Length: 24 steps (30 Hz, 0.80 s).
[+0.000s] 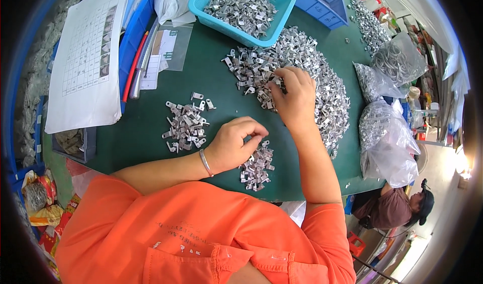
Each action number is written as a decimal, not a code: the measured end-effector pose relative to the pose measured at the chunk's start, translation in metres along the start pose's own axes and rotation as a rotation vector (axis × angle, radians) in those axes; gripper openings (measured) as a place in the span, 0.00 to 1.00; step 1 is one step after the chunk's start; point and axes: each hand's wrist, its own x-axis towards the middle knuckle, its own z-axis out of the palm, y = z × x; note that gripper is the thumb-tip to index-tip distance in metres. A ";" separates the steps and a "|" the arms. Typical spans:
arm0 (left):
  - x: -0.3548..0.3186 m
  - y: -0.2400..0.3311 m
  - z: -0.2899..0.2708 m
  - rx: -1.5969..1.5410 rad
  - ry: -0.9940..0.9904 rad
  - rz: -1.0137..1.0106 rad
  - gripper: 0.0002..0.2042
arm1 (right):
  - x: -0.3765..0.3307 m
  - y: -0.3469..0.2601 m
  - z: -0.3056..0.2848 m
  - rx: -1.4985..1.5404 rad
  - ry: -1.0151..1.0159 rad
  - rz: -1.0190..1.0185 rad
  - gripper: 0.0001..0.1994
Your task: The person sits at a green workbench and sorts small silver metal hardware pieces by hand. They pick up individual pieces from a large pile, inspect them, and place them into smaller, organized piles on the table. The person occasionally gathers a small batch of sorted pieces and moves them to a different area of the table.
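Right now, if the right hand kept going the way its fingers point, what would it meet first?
The right hand points up and left, its fingers already in the big pile of small metal parts. Straight on, it would meet more of that pile, then probably the teal basket beyond; depth is unclear.

place: small-parts workshop | bench [151, 128]: green mat, heaps of stamped metal parts [302, 67] across its middle and right edge | far edge: turquoise basket [282, 7] of parts, blue bins [322, 5] | right edge: clear bags [387, 138] of parts | left edge: printed chart sheet [88, 57]
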 end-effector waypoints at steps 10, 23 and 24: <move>0.006 0.006 -0.004 -0.447 -0.006 -0.386 0.09 | -0.081 -0.046 -0.020 0.399 0.041 0.084 0.21; -0.001 0.007 0.005 -0.488 -0.118 -0.252 0.12 | -0.119 -0.043 -0.039 1.463 0.020 0.976 0.06; -0.002 0.006 0.006 -0.469 -0.132 -0.243 0.11 | -0.121 -0.045 -0.039 1.430 0.022 0.950 0.06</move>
